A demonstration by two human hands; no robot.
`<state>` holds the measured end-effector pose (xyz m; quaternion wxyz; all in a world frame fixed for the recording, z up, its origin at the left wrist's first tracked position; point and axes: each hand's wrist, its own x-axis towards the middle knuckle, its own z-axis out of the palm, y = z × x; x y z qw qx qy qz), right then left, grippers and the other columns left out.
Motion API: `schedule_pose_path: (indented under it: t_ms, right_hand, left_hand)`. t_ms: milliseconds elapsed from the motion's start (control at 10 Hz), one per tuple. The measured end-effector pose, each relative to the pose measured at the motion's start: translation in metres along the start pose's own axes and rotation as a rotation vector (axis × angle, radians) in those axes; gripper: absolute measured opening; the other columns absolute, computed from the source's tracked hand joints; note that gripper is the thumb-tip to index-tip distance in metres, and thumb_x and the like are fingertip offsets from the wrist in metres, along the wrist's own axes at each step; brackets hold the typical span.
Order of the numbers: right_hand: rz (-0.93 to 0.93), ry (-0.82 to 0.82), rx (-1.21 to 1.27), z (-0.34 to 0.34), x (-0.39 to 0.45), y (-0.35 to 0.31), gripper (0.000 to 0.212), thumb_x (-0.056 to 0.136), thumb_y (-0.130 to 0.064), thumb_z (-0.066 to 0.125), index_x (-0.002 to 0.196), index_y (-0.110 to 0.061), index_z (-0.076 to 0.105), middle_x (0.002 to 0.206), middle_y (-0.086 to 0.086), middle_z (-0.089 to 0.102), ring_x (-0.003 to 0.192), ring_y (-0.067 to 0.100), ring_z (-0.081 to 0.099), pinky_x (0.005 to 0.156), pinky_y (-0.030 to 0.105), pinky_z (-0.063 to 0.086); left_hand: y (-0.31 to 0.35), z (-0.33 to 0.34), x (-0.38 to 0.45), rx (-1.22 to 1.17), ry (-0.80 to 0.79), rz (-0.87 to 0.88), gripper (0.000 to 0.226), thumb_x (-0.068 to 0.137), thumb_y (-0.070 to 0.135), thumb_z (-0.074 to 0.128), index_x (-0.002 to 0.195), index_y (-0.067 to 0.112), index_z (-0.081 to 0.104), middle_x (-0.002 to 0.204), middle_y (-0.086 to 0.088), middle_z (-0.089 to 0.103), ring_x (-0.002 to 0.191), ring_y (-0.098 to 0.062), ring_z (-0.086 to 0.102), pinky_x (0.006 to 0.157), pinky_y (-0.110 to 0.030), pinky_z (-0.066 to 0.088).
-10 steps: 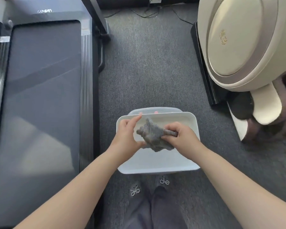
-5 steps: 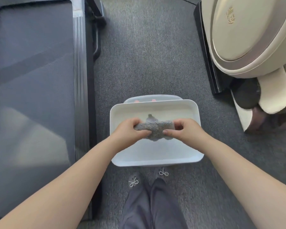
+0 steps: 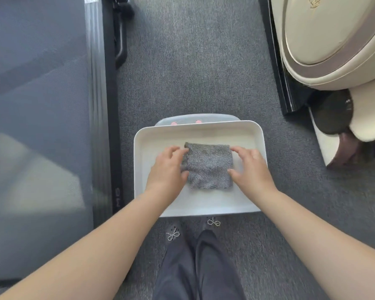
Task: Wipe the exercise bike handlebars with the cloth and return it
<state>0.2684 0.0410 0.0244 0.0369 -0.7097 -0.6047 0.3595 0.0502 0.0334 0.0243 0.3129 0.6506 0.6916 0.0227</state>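
The gray cloth lay flat in the white tray between my left hand and right hand, fingers loose at its sides, so I think little was left.

Partly hidden and cut-off things, seen from above.
The left hand covers the cloth's left edge; the treadmill and cream machine run past the frame edges.

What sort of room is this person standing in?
Probably a home gym or leisure room. A treadmill runs along the left, what looks like a cream massage chair stands on the right, and grey carpet covers the floor. A white tray holds a folded grey cloth.
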Motion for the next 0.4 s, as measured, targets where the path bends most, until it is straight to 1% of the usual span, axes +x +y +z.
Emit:
schedule_pose_path:
  t_ms: [100,200,300,400]
  right_hand:
    - [-0.136,-0.018,-0.267,0.009,-0.007,-0.005,0.068,0.08,-0.038,0.069,0.141,-0.038,0.038,0.147,0.005,0.033,0.135,0.026,0.028,0.107,0.043,0.031]
    - [-0.105,-0.108,-0.454,0.014,-0.008,-0.003,0.074,0.085,-0.044,0.061,0.147,-0.039,0.022,0.159,0.005,0.009,0.145,0.03,0.007,0.114,0.047,0.017]
    - [-0.071,-0.146,-0.48,0.013,-0.008,0.002,0.075,0.089,-0.042,0.058,0.15,-0.037,0.013,0.161,0.007,0.0,0.147,0.03,-0.001,0.116,0.049,0.009]
    - [-0.057,-0.173,-0.452,0.002,-0.012,-0.002,0.077,0.09,-0.04,0.057,0.151,-0.032,0.01,0.161,0.006,-0.004,0.147,0.027,-0.004,0.117,0.047,0.007]
  left_hand:
    - [0.007,0.02,-0.009,0.232,-0.089,0.158,0.072,0.084,0.037,0.062,0.147,0.028,0.027,0.158,0.003,0.017,0.142,-0.023,0.02,0.112,-0.042,0.023]
    - [0.007,0.031,-0.009,0.42,-0.204,0.153,0.075,0.092,0.04,0.047,0.151,0.028,0.002,0.16,0.007,-0.006,0.147,-0.019,0.0,0.116,-0.049,0.009]
    - [0.007,0.029,-0.012,0.468,-0.223,0.121,0.073,0.095,0.038,0.04,0.151,0.024,-0.005,0.16,0.006,-0.01,0.147,-0.017,-0.005,0.115,-0.051,0.004]
    - [0.003,0.01,-0.016,0.446,-0.228,0.034,0.072,0.096,0.046,0.036,0.152,0.018,-0.001,0.16,0.004,-0.009,0.147,-0.018,-0.005,0.116,-0.048,0.003]
